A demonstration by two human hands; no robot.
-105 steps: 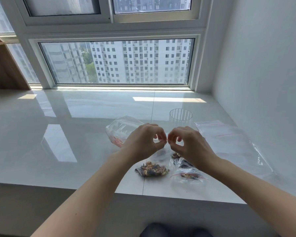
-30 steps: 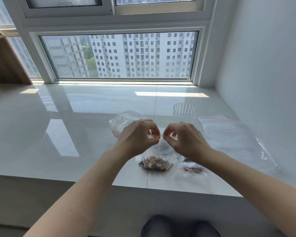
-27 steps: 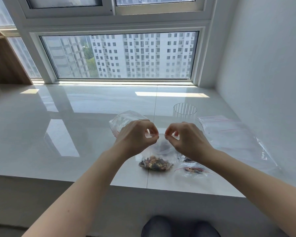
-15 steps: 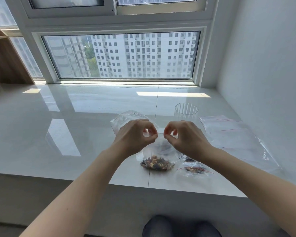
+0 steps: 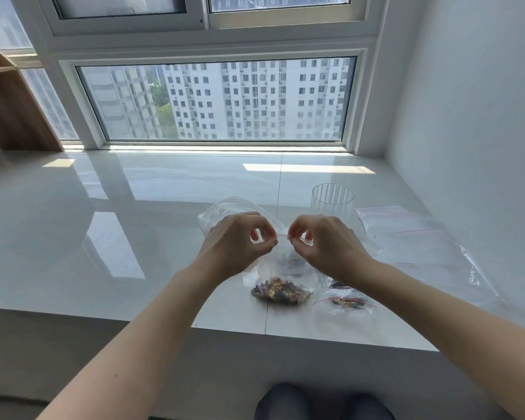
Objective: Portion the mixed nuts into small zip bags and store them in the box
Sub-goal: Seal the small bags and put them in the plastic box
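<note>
A small clear zip bag with mixed nuts at its bottom hangs upright over the white sill. My left hand pinches its top edge on the left and my right hand pinches it on the right, a short gap between the two pinches. Another small bag holding a few nuts lies flat to the right, partly under my right forearm. A larger clear zip bag stands behind my left hand, mostly hidden.
A ribbed clear cup stands behind my right hand. Several empty zip bags with red seals lie flat along the right wall. The glossy sill stretches left; its front edge runs just below the nuts. A wooden shelf stands far left.
My hands have drawn slightly apart along the bag's top edge. The bag with nuts still hangs between them in the same place.
</note>
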